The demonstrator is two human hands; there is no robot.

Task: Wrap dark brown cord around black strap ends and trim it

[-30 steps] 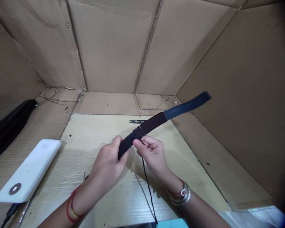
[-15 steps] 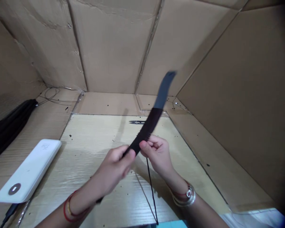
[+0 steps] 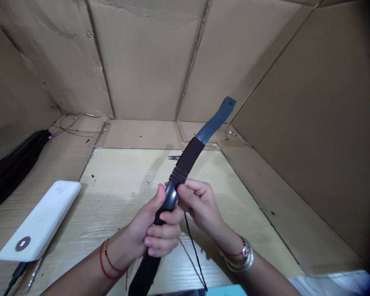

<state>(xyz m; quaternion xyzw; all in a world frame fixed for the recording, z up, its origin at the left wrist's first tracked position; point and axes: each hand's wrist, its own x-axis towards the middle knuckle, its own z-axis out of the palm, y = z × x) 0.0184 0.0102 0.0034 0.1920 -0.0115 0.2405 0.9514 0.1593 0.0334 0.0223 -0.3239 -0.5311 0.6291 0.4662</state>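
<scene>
A long, slightly curved dark grey rod (image 3: 215,122) slants from the bottom of the view up to the right. Dark brown wrapping (image 3: 191,153) covers its middle, with several loose cord coils just below. Lower down a bare shiny stretch shows, then a black covered part (image 3: 145,273). My left hand (image 3: 157,232) is wrapped round the rod beneath the coils, thumb lying along it. Beside the coils my right hand (image 3: 200,201) is closed in a pinch against the rod. From under it a black cord (image 3: 193,242) hangs down to the bottom edge.
Small black thread snips (image 3: 174,158) lie on the pale board (image 3: 111,172), partly behind the rod. A white power bank (image 3: 41,222) with a cable is at left, near a black bundle of strands (image 3: 17,164). Cardboard walls (image 3: 142,61) enclose the space. Something light blue (image 3: 226,290) shows at the bottom.
The rod has turned, its upper end tipping right and its lower end now showing below my left hand. My left hand's fingers now wrap round the rod. The cord hangs slacker.
</scene>
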